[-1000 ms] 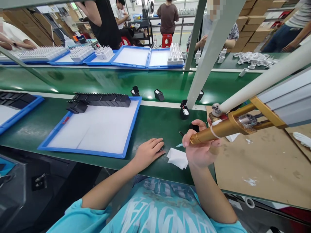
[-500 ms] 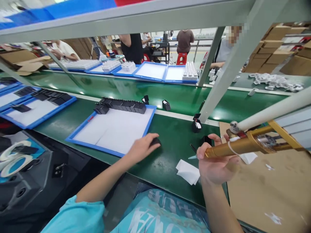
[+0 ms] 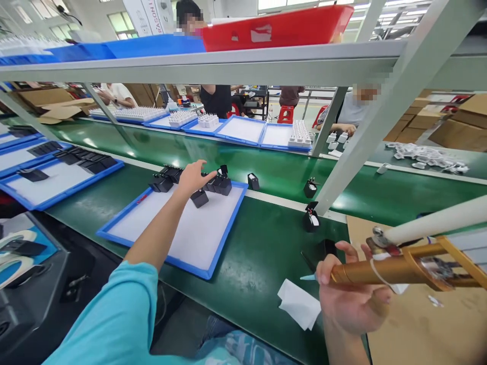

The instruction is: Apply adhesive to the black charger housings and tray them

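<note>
My left hand reaches over the blue-rimmed tray, its thumb and fingers apart and nothing visible in them. Under and behind it, a row of black boxes stands along the tray's far side, partly covered by the hand. One black box sits just in front of that row. On the right, my right hand is wrapped around a gold-coloured glue gun, whose pale blue nozzle points left. Another black box stands behind that hand, partly hidden.
A folded white paper lies on the green bench. Open black boxes stand near the slanted grey post. More blue trays lie left. A shelf crosses above. Co-workers sit across the line.
My left hand has moved from the bench beside the tray up to the row, and the black box from it now sits in the tray. My right hand keeps the glue gun. The view tilted up.
</note>
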Demonstrator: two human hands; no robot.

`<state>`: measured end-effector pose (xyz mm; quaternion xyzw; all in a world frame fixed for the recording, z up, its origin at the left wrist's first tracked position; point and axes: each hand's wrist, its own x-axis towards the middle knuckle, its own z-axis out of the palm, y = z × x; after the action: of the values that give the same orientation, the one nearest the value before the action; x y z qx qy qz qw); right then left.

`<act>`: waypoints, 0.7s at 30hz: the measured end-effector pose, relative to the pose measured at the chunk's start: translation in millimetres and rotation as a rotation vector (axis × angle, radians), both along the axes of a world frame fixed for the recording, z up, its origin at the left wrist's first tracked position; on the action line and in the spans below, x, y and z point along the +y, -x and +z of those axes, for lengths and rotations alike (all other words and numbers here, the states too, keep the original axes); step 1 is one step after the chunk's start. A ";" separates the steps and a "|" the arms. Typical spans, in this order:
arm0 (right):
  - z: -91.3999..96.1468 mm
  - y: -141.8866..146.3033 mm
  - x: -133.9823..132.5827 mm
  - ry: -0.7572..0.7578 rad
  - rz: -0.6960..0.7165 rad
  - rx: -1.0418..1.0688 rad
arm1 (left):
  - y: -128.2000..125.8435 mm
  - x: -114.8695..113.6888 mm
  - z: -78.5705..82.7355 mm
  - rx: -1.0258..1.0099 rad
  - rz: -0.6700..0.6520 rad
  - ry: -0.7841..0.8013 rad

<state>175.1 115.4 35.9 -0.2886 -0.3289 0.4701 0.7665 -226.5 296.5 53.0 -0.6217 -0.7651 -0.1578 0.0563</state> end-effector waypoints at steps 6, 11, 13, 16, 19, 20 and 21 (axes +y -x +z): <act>-2.7 -2.8 0.7 0.058 -0.096 -0.021 | -8.5 109.5 22.3 -0.263 0.094 0.356; -4.0 -8.3 3.0 0.076 -0.060 -0.007 | -3.1 139.4 10.5 -0.359 0.123 0.616; -3.6 -10.6 3.4 0.088 -0.027 0.007 | -2.5 142.7 6.5 -0.382 0.121 0.696; -4.7 -11.9 2.1 0.123 -0.007 0.043 | -11.5 149.1 2.1 -0.404 0.069 0.789; -7.6 -10.2 -0.3 0.145 -0.022 0.044 | -31.6 158.9 -2.9 -0.368 0.011 0.849; -8.5 -9.3 -1.0 0.140 -0.029 0.031 | -39.3 162.0 -4.5 -0.336 0.002 0.859; -9.2 -8.4 -1.6 0.132 -0.038 0.015 | -47.0 164.4 -5.6 -0.294 -0.006 0.861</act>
<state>183.4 113.8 26.7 -0.3412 -0.2857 0.4784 0.7570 -179.5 461.0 47.4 -0.5618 -0.7591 0.0879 -0.3169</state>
